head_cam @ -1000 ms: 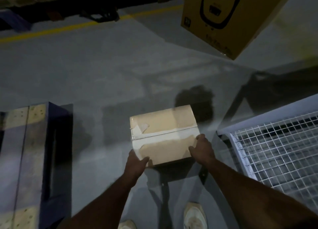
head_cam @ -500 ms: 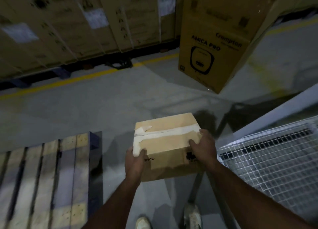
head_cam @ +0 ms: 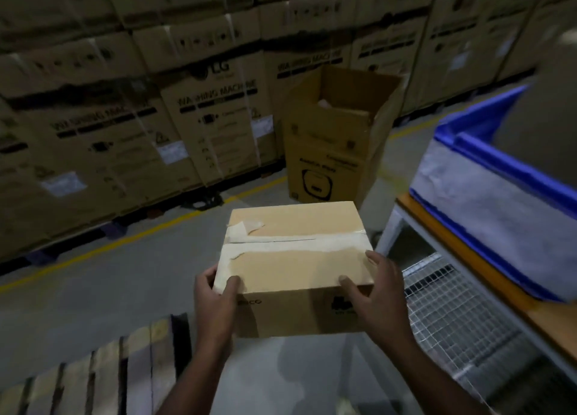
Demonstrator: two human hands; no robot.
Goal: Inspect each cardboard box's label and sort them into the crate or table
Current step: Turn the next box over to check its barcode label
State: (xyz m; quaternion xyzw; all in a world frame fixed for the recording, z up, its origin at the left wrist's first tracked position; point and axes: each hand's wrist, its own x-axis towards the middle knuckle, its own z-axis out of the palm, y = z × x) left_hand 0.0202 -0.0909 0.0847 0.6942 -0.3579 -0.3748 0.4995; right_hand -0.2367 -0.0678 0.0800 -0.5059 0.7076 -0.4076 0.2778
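Note:
I hold a small taped cardboard box (head_cam: 296, 255) in the air in front of me, top side up, pale tape running across its lid. My left hand (head_cam: 215, 302) grips its near left corner, thumb on the lid. My right hand (head_cam: 373, 293) grips the near right corner, thumb on top and fingers along the side. Dark print shows on the box's near face. To the right stands a table (head_cam: 462, 249) with a wooden edge, and on it a blue-rimmed crate (head_cam: 487, 165) with pale walls.
A wire mesh shelf (head_cam: 449, 314) lies under the table. An open tall carton (head_cam: 337, 140) stands on the floor ahead. Stacked washing machine cartons (head_cam: 131, 102) line the back behind a yellow floor line. A wooden pallet (head_cam: 93, 380) lies at lower left.
The box has risen from near the floor to chest height in both hands. My view has tilted up, bringing the stacked cartons, the table and the crate into sight.

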